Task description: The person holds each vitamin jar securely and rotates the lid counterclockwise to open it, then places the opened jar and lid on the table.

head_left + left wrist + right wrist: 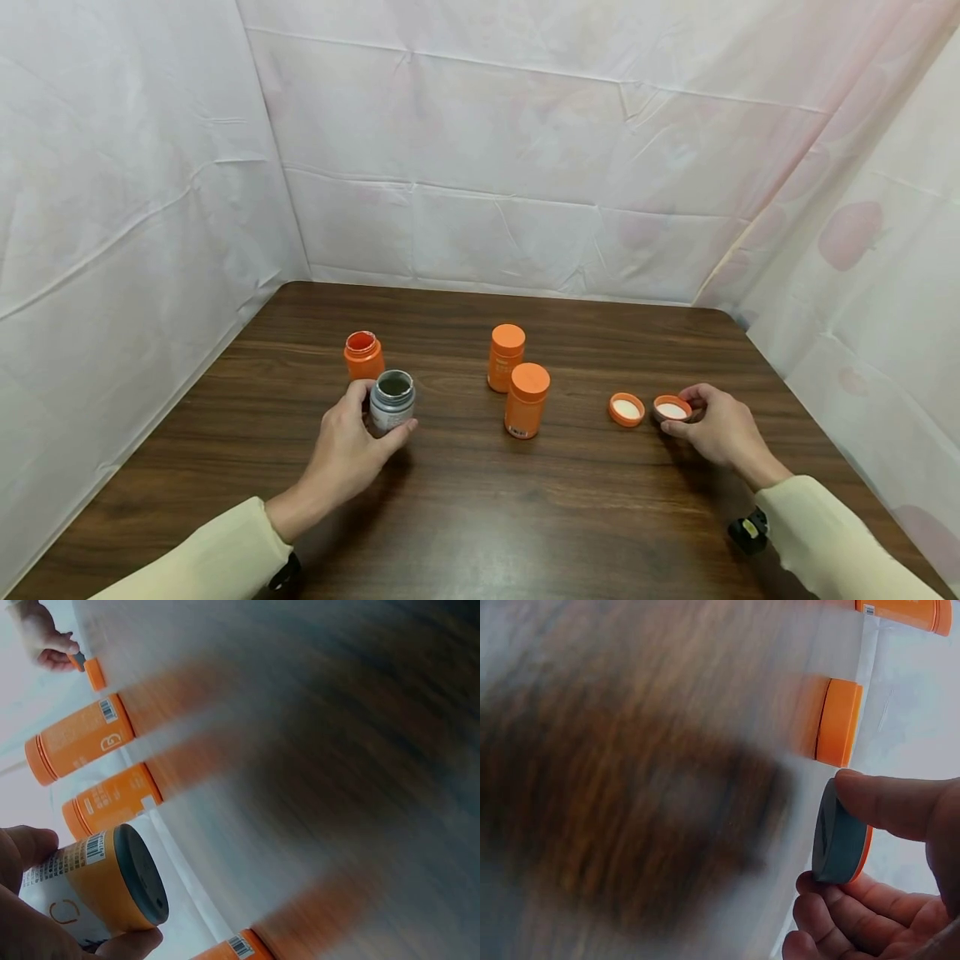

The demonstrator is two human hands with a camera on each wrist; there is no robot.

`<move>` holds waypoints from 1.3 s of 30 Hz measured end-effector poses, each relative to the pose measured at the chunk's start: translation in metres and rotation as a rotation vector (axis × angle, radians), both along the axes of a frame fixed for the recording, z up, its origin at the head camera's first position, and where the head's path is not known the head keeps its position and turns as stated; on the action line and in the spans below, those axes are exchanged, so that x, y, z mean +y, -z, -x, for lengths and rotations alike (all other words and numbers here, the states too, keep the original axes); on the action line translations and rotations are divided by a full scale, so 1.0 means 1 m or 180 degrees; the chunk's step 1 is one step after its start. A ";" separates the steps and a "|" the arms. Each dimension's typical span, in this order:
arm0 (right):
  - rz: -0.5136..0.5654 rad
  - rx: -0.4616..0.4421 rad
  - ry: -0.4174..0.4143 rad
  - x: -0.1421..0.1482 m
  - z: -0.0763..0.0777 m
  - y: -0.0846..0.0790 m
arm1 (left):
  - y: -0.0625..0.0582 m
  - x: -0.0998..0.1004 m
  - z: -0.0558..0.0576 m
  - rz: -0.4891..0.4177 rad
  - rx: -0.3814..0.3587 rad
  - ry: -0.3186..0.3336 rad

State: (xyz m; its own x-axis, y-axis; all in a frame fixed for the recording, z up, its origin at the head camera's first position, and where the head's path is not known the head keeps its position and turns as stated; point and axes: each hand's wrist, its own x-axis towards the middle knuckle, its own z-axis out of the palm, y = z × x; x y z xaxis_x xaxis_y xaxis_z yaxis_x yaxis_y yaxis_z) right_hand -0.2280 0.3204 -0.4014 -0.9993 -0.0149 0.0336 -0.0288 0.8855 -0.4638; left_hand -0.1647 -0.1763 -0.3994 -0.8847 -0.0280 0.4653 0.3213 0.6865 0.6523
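Observation:
My left hand [348, 446] grips a lidless grey jar [392, 402] between thumb and fingers, its mouth facing up. In the left wrist view the jar [97, 881] shows a dark base, a barcode and an orange-and-white label. Just behind it stands an orange jar [363, 357], also lidless. On the right, my right hand [716, 425] pinches a grey lid [844, 832] by its sides, with its orange rim and white liner facing up. Left of that lid, an orange lid [626, 409] lies with its white liner upward.
Two capped orange jars stand upright mid-table, the nearer jar [527, 402] slightly right of the farther jar [506, 358]. The dark wooden table [480, 508] is bordered by pale cloth [495, 150] at the back and both sides.

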 end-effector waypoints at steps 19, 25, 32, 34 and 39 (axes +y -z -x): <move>-0.0117 -0.0270 0.0042 -0.002 0.006 0.000 | 0.000 -0.020 0.012 0.0012 -0.0309 -0.0346; -0.0131 -0.0302 0.0069 -0.002 0.008 0.000 | 0.001 -0.025 0.015 -0.0035 -0.0378 -0.0420; -0.0085 -0.0285 0.0028 -0.001 0.004 -0.005 | 0.003 -0.032 0.020 -0.0087 -0.0544 -0.0471; -0.0066 -0.0276 0.0031 0.000 0.002 -0.007 | 0.004 -0.034 0.021 -0.0094 -0.0597 -0.0497; -0.0065 -0.0188 0.0046 0.000 -0.002 -0.009 | 0.006 -0.038 0.023 -0.0112 -0.0755 -0.0510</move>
